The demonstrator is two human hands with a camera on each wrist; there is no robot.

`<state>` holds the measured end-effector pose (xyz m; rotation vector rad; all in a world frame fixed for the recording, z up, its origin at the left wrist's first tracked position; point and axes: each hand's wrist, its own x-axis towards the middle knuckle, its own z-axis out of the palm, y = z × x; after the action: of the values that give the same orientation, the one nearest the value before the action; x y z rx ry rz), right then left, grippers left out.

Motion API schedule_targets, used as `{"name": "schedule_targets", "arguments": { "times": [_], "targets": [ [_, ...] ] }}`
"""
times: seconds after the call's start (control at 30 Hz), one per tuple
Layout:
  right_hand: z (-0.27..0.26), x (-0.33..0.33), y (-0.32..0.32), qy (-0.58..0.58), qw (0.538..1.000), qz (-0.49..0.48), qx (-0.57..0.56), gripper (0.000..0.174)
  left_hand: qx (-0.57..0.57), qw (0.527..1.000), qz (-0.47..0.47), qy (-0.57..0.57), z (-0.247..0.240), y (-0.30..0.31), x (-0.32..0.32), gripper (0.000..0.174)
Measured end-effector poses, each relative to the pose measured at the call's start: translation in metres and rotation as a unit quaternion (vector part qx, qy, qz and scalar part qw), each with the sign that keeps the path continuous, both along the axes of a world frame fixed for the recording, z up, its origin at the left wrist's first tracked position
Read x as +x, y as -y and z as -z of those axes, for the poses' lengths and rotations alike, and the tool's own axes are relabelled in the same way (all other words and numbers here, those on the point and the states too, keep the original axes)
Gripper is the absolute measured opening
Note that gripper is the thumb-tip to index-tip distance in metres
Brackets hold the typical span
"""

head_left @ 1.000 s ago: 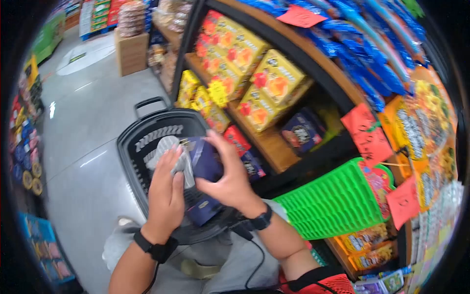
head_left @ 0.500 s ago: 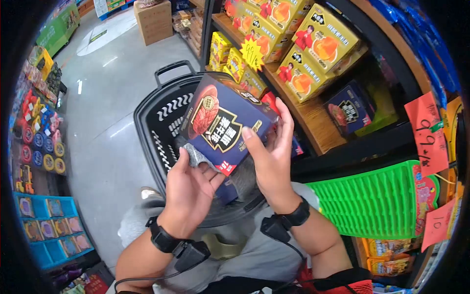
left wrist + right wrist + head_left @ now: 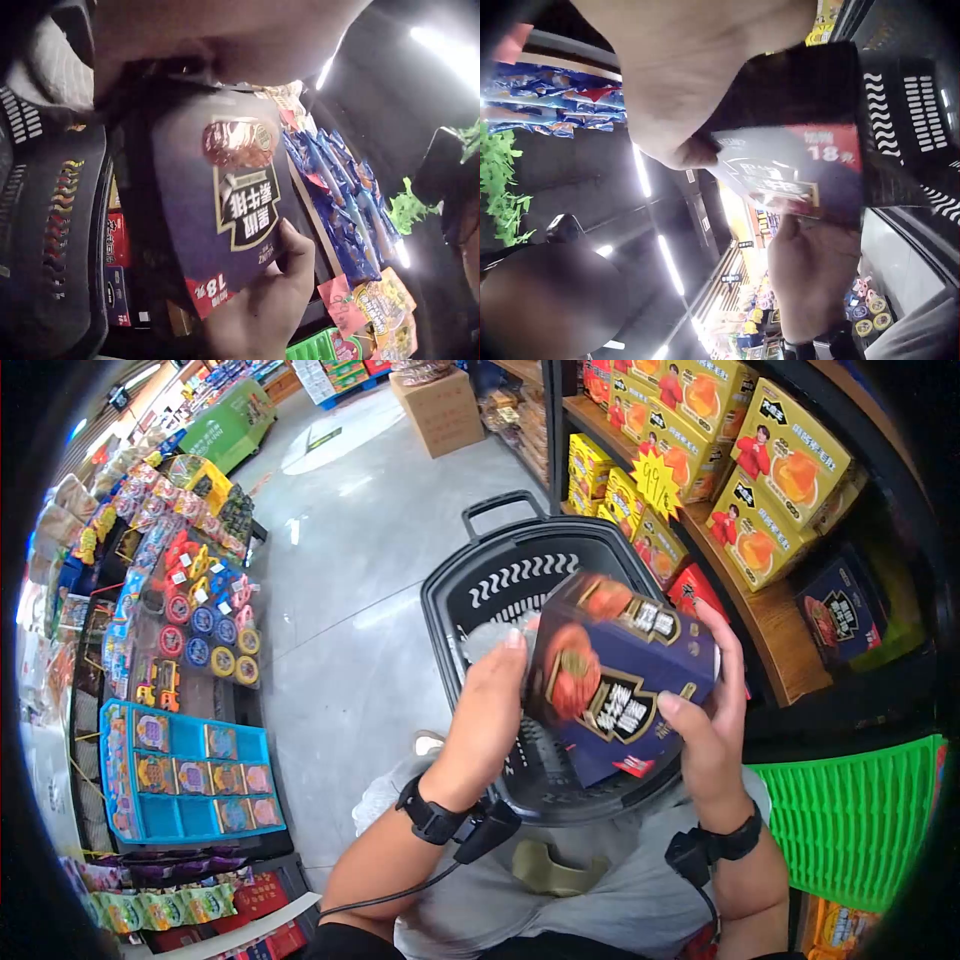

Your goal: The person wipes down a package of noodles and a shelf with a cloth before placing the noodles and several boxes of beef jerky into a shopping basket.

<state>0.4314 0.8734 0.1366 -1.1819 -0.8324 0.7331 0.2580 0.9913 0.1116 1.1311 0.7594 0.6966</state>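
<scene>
Right hand: gripping the navy steak box
Left hand: box's other side — can't tell if gripping
Black basket: right underneath

In the head view, the floor is streaked with glare and the edges are bowed and blackened. The wrist views are dimmer and blurred, their ceiling tubes burnt white.
</scene>
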Motion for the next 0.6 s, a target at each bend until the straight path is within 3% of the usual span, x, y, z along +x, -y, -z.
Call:
{"name": "schedule_targets", "arguments": {
  "times": [0.17,0.23,0.3,0.4,0.43,0.5,0.6],
  "targets": [
    [0.011,-0.001,0.006,0.048,0.996,-0.069,-0.04,0.095,-0.108,0.992,-0.022,0.058,-0.002,-0.008,-0.003,0.056],
    [0.014,0.004,0.01,0.215,0.972,-0.067,-0.067,0.096,-0.144,0.985,-0.042,0.084,-0.006,-0.016,-0.008,0.057],
    [0.012,0.002,0.01,0.069,0.995,-0.07,-0.01,0.1,-0.178,0.975,-0.033,0.126,-0.002,-0.024,-0.009,0.057],
    [-0.003,0.002,0.007,-0.108,0.99,-0.072,0.045,0.101,-0.269,0.948,0.002,0.17,0.001,-0.025,-0.004,0.055],
    [-0.005,0.003,0.006,-0.159,0.983,-0.08,0.048,0.1,-0.405,0.847,0.146,0.31,0.011,-0.031,-0.016,0.053],
    [0.008,0.004,0.004,-0.176,0.979,-0.067,0.074,0.081,-0.402,0.875,0.165,0.212,0.007,-0.015,-0.008,0.048],
    [0.011,0.005,-0.001,-0.229,0.967,-0.062,0.097,0.066,-0.363,0.85,0.2,0.326,0.009,0.009,-0.008,0.046]
  ]
}}
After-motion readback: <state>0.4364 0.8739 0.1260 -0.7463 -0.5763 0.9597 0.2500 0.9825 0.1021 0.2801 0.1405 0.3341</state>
